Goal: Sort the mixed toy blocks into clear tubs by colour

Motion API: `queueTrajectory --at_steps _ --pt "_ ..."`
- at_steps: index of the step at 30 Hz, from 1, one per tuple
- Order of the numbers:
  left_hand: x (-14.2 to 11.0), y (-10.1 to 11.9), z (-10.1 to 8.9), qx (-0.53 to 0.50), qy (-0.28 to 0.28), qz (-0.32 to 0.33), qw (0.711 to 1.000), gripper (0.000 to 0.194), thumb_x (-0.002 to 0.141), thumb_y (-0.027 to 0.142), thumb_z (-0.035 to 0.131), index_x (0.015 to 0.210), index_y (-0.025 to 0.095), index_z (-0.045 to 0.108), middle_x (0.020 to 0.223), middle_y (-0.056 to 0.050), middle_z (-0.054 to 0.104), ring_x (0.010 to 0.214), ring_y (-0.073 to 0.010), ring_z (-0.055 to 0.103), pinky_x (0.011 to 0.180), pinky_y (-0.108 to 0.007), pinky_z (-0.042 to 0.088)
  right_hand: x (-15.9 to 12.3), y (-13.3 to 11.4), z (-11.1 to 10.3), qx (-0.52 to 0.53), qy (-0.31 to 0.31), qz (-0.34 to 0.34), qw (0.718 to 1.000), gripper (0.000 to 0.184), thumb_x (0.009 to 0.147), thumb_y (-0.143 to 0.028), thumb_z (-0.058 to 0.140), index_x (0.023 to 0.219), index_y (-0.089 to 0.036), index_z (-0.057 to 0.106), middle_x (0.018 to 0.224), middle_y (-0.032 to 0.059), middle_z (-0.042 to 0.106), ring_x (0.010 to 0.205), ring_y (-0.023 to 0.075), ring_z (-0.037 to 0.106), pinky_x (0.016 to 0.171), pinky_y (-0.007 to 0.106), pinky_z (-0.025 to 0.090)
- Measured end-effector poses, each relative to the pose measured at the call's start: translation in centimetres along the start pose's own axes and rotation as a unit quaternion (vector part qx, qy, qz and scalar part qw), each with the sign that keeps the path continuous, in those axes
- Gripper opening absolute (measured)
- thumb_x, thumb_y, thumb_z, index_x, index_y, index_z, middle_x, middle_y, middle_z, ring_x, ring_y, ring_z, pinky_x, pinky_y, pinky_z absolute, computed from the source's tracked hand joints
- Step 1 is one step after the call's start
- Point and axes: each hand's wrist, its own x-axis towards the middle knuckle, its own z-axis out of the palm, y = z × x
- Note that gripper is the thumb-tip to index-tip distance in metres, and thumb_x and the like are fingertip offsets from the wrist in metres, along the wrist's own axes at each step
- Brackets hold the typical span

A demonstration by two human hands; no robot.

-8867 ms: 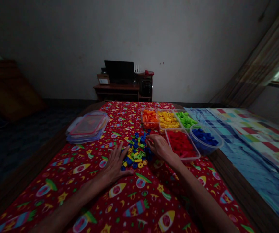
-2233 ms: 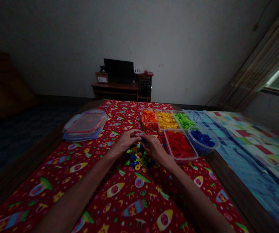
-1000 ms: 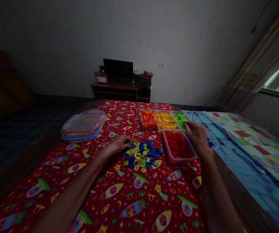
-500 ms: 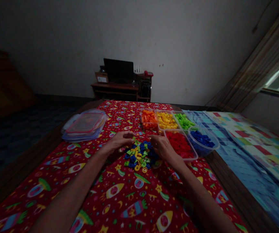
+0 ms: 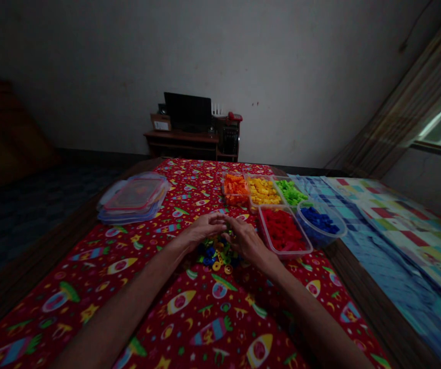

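Observation:
A small mixed pile of blue, yellow and lime-green toy building bricks (image 5: 219, 254) lies on the red patterned cloth, partly hidden by both hands. Over its far left side my left hand (image 5: 205, 228) reaches in, fingers stretched out and slightly bent. My right hand (image 5: 246, 240) arches over the right side, with its fingers pointing left and curved. The fingertips of the two hands meet or nearly meet above the bricks. Nothing held shows in either hand, though the undersides are hidden.
Right of the pile stand clear tubs of red bricks (image 5: 284, 230), blue bricks (image 5: 320, 220), orange bricks (image 5: 235, 187), yellow bricks (image 5: 263, 191) and green bricks (image 5: 290, 192). Stacked plastic lids (image 5: 135, 197) lie at the left. A bed (image 5: 389, 256) adjoins the table's right edge.
Both hands have moved inward over the pile, the left to the right and the right to the left. The gap between them has closed, and more of the bricks are covered.

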Motion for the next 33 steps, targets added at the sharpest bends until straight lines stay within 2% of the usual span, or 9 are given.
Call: queueTrajectory --at_steps 3,6,12,16,21,24,27,31,33 --pt "0.3 -0.2 -0.3 0.013 0.0 0.012 1.0 0.052 0.064 0.051 0.072 0.105 0.018 0.063 0.101 -0.006 0.069 0.094 -0.0206 0.064 0.08 -0.028 0.049 0.1 0.3 -0.2 -0.007 0.006 0.002 1.0 0.041 0.091 -0.023 0.046 0.132 -0.016 0.045 0.104 0.0138 0.063 0.091 0.0216 0.06 0.08 0.033 0.047" --pt "0.6 -0.2 -1.0 0.003 0.04 0.016 0.999 0.05 0.069 0.054 0.068 0.1 0.015 0.063 0.093 -0.008 0.069 0.082 -0.0177 0.065 0.076 -0.029 0.05 0.8 1.4 -2.1 -0.02 0.043 0.035 0.998 0.034 0.089 -0.025 0.049 0.121 -0.016 0.054 0.097 0.0121 0.065 0.082 0.0197 0.06 0.077 0.032 0.047" --pt "0.9 -0.2 -2.9 -0.011 0.095 0.014 0.995 0.045 0.068 0.049 0.07 0.096 0.015 0.063 0.086 -0.005 0.067 0.071 -0.0136 0.063 0.066 -0.025 0.05 3.4 7.8 -10.0 -0.15 0.079 0.167 0.971 0.033 0.084 -0.021 0.049 0.11 -0.008 0.064 0.081 0.0114 0.068 0.072 0.0192 0.061 0.071 0.029 0.045" --pt "0.8 -0.3 -3.3 0.015 0.103 0.001 0.995 0.043 0.067 0.049 0.068 0.094 0.016 0.063 0.082 -0.004 0.068 0.071 -0.0154 0.063 0.065 -0.026 0.051 5.7 13.6 -13.7 -0.266 0.017 0.247 0.932 0.032 0.079 -0.014 0.05 0.104 -0.006 0.068 0.09 0.0161 0.07 0.081 0.0215 0.064 0.074 0.029 0.044" --pt "0.6 -0.3 -3.2 0.044 0.095 -0.01 0.994 0.044 0.068 0.05 0.065 0.095 0.016 0.063 0.08 -0.004 0.068 0.073 -0.0172 0.064 0.064 -0.026 0.05 7.2 17.9 -15.0 -0.31 -0.044 0.283 0.906 0.035 0.079 -0.016 0.057 0.11 -0.006 0.066 0.104 0.0191 0.068 0.095 0.0229 0.063 0.079 0.028 0.045" --pt "1.1 -1.0 -3.5 0.05 0.11 -0.009 0.993 0.042 0.068 0.048 0.063 0.093 0.015 0.063 0.078 -0.004 0.067 0.071 -0.0171 0.064 0.063 -0.026 0.05 7.4 17.9 -15.2 -0.317 -0.017 0.285 0.904 0.034 0.083 -0.019 0.054 0.112 -0.007 0.065 0.103 0.0182 0.069 0.095 0.0235 0.064 0.08 0.028 0.045" --pt "1.9 -2.1 -4.0 0.117 0.132 0.017 0.984 0.036 0.074 0.045 0.054 0.092 0.016 0.064 0.079 -0.004 0.067 0.074 -0.0191 0.065 0.063 -0.028 0.05 7.1 15.8 -14.9 -0.276 0.013 0.254 0.927 0.031 0.085 -0.02 0.049 0.106 -0.01 0.068 0.09 0.0156 0.072 0.084 0.0223 0.066 0.076 0.029 0.047" --pt "2.4 -3.0 -4.3 0.315 0.179 0.104 0.926 0.029 0.077 0.035 0.05 0.091 0.018 0.068 0.09 -0.006 0.07 0.086 -0.0216 0.064 0.076 -0.031 0.05 6.3 10.8 -12.9 -0.147 0.05 0.193 0.969 0.029 0.086 -0.022 0.048 0.103 -0.011 0.069 0.079 0.0113 0.072 0.071 0.0181 0.066 0.069 0.027 0.047" --pt "2.4 -3.1 -4.2 0.383 0.167 0.131 0.899 0.028 0.079 0.031 0.048 0.092 0.018 0.07 0.095 -0.007 0.07 0.089 -0.0217 0.064 0.082 -0.032 0.049 5.6 8.0 -10.8 -0.08 0.05 0.185 0.978 0.028 0.086 -0.021 0.047 0.101 -0.012 0.069 0.077 0.0085 0.071 0.067 0.0156 0.064 0.066 0.024 0.046"
